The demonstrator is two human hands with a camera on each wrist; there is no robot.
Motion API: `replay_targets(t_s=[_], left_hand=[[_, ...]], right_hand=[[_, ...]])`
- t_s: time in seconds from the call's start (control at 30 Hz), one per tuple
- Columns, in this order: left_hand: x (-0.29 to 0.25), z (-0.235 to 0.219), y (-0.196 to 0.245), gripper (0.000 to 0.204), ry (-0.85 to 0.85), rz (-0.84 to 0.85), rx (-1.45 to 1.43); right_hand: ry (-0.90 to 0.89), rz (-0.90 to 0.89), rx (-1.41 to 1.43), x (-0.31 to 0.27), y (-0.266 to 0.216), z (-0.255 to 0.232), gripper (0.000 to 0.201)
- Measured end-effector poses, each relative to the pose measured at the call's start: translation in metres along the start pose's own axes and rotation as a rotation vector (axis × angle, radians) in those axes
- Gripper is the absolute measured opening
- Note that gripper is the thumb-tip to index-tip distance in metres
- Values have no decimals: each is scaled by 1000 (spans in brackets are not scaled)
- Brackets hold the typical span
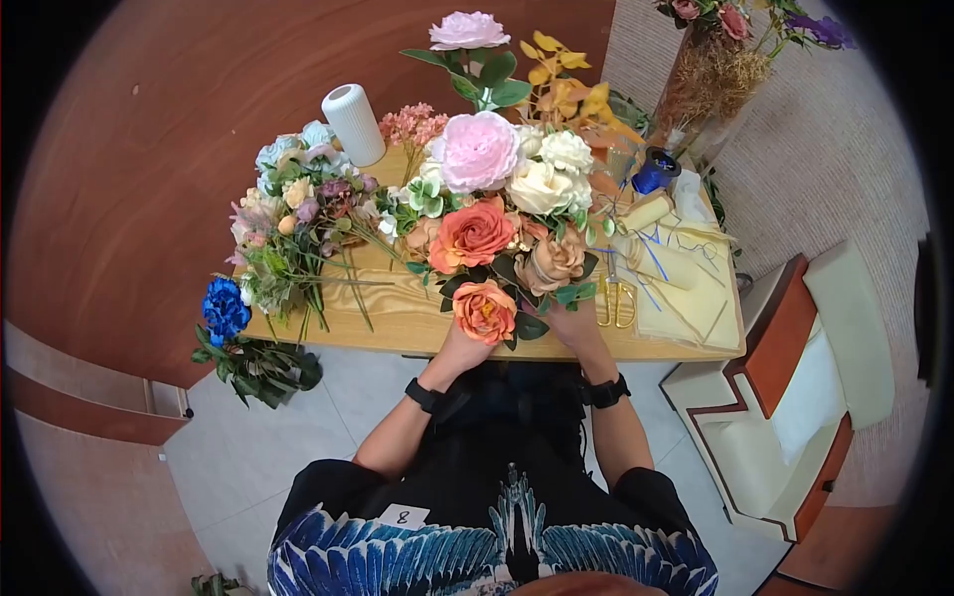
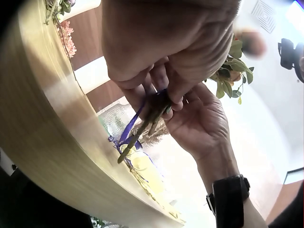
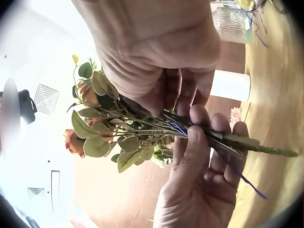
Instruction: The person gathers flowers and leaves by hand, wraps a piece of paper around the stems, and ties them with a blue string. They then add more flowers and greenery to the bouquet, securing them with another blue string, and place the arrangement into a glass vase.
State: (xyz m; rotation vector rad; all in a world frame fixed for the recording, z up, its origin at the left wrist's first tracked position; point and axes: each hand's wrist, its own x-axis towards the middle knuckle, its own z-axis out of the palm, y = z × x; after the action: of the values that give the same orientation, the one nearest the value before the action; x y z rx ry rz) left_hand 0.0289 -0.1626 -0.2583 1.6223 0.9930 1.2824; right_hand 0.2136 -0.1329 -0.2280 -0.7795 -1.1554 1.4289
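A large bouquet of artificial flowers (image 1: 479, 235), with pink, cream, orange and tan blooms, stands upright over the table's front edge. Its blooms partly cover both hands in the head view. My left hand (image 3: 197, 185) holds the bundled green stems (image 3: 232, 140) between thumb and fingers. Blue-purple ribbon (image 3: 176, 126) wraps the stems just above that thumb, and a loose tail hangs past the fingers. My right hand (image 3: 156, 52) has its fingers curled at the stems right beside the ribbon; its fingertips are partly hidden. Stem ends show below the hands in the left wrist view.
Loose artificial flowers (image 1: 298, 214) and a white ribbed vase (image 1: 354, 124) occupy the table's left side. At right lie gold-handled scissors (image 1: 616, 301), pale yellow wrapping (image 1: 686, 298) and a blue ribbon spool (image 1: 654, 172). A blue flower (image 1: 227, 306) overhangs the left edge.
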Motion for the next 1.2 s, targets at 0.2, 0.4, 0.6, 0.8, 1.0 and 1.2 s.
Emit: replay_targets(t_s=[0.2,0.4,0.6,0.8,1.0,1.2], left_hand=[[-3,10,-19,32,48,-9,135],[2,16,39,34,158,19,79],[3,48,23,20,218,-133,-448],[5,49,29,9,241,-174,-514],[0,54,36,9,274,-302,-695],[-5,61,36,2,346,-314,-676]], right_hand=[[65,-100,-253,-4,-43,32,14],[142,-410,-572,-35,-9,21,23],[194,-165,-451,-52,22,8,26],[249,-59,-297,-53,19,21,25],[247,-80,-213,-58,24,21,21],[272,-32,-285,-59,15,21,20]])
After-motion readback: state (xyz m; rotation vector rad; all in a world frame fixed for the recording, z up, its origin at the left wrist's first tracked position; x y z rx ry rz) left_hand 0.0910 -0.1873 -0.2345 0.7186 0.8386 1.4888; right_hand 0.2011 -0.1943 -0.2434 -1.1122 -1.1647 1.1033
